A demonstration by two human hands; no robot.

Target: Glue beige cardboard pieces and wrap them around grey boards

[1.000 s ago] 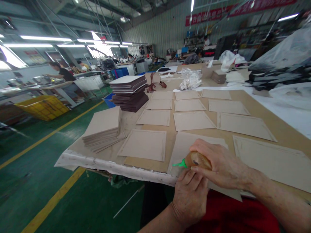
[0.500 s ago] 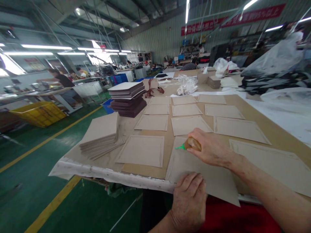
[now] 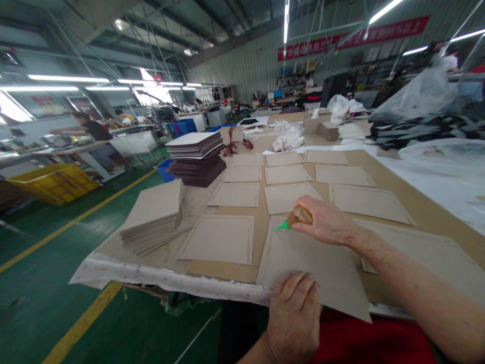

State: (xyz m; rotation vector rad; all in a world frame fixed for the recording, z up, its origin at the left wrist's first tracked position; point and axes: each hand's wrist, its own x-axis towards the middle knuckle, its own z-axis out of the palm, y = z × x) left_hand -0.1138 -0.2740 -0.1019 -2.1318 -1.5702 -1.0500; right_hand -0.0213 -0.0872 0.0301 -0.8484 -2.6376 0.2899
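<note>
My right hand [image 3: 326, 221] is wrapped round a brown glue bottle [image 3: 302, 216] with a green nozzle, tilted so its tip points left. The tip is over the far left corner of a grey cardboard sheet [image 3: 326, 265] at the table's near edge. My left hand [image 3: 293, 311] grips that sheet's near edge, fingers together on top; its thumb is hidden. Left of this sheet lies another cardboard sheet [image 3: 217, 238] with glue lines along its borders. A fanned stack of cardboard sheets [image 3: 153, 207] stands farther left.
Several more sheets [image 3: 344, 175] lie in rows on brown board. Behind the stack rises a pile of dark and white panels [image 3: 197, 156]. Crumpled clear plastic [image 3: 287, 135] lies farther back. A yellow bin [image 3: 56, 183] stands on the green floor at left, where a person sits working.
The view has shifted slightly. The bottle's nozzle stays by the sheet's far left corner, with my right hand still round it. My left hand keeps its place on the near edge.
</note>
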